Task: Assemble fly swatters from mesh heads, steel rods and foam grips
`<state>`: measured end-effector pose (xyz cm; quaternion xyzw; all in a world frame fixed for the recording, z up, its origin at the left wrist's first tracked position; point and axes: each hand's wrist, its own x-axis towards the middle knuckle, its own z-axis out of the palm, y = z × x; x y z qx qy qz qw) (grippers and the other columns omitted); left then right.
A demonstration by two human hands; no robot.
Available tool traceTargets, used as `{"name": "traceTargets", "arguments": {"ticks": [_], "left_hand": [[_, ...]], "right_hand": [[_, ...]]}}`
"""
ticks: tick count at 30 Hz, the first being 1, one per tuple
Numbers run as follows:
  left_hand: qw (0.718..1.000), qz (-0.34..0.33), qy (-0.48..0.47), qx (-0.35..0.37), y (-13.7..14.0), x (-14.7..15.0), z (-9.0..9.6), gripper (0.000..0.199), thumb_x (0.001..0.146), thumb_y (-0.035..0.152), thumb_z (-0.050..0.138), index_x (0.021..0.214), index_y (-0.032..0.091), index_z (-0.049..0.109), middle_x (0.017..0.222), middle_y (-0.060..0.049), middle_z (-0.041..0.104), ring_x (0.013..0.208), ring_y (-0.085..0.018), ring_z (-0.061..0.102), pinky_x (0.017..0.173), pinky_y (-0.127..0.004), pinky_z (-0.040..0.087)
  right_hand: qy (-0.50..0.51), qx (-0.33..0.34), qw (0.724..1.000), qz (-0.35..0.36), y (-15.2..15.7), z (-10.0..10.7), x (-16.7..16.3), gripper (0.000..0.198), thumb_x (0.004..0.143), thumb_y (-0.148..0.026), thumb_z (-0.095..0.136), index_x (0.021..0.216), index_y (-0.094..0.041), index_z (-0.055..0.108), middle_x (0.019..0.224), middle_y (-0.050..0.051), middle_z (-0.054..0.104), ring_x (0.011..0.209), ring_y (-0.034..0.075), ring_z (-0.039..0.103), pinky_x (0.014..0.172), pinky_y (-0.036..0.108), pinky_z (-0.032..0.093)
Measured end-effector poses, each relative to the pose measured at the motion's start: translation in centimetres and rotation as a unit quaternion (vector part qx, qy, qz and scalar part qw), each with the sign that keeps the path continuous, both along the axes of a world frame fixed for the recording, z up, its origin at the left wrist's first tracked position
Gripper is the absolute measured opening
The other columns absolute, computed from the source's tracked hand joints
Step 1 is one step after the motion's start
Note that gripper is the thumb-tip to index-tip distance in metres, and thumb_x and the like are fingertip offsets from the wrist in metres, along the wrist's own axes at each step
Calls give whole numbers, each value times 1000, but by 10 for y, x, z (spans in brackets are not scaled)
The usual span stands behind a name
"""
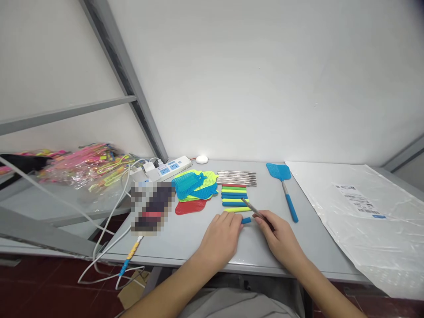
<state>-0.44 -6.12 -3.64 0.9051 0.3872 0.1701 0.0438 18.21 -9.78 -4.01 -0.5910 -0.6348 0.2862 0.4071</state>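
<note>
Fingers of left hand (222,234) gripped blue handle sleeve (246,220) near front of table (175,243); right hand (280,234) closed around telescopic metal rod (252,208), both parts unjoined. Blue fly swatter (290,207) lay assembled at right (sole complete example visible). Remaining loose: mesh heads (191,206), spare rods (236,178), spare sleeves (234,195).

The left hand (222,233) hides part of a blue tube (246,220); pixelation blurs an item (153,210); the label (360,202) is unreadable.
</note>
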Motion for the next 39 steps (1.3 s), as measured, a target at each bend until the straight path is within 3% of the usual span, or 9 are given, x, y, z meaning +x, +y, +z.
{"name": "traceTargets", "arguments": {"ticks": [4,10,22,28,32,36,39], "left_hand": [[999,9,-22,-25,2,-1,-2,20,99,22,33,106,20,52,103,-7,63,94,-24,55,74,-37,43],[997,1,-63,-55,5,-4,-7,19,99,21,35,112,20,48,126,-9,57,113,-26,52,89,-42,42],[993,26,-85,-77,7,-26,-6,22,99,23,35,110,20,53,97,-7,62,91,-24,55,79,-39,42],[985,42,-111,-125,7,-25,0,21,100,29,33,112,24,49,106,-4,64,92,-23,57,80,-36,39],[981,57,-105,-154,4,-25,5,21,100,36,32,106,24,49,99,-2,68,80,-22,57,72,-33,37],[985,51,-57,-154,3,-25,9,29,100,43,31,91,24,50,84,0,68,72,-22,55,65,-31,33],[989,51,-20,-141,2,-24,10,33,99,46,30,83,23,48,77,0,67,68,-22,55,62,-30,30]], "right_hand": [[-19,13,1000,-19,-1,-3,2,27,97,-43,43,99,-23,60,91,5,65,81,22,59,72,33,45],[-126,27,991,-49,-1,-7,15,31,97,-46,42,102,-25,64,89,5,62,83,22,59,73,33,44],[-169,-10,985,-30,-5,-12,30,31,96,-48,43,99,-28,66,89,4,60,84,21,59,74,33,43],[-81,-4,996,-45,-3,-10,31,27,96,-47,46,88,-25,59,80,1,55,74,18,53,67,31,41],[-26,68,996,-58,-4,-9,31,27,97,-42,44,78,-24,48,76,-1,47,69,17,47,64,30,38],[13,143,987,-73,-9,-12,28,29,98,-41,39,86,-24,59,90,4,51,85,20,51,76,33,40],[89,91,986,-110,-11,-17,25,31,97,-46,42,93,-24,64,86,3,54,77,19,51,72,32,40]]}}
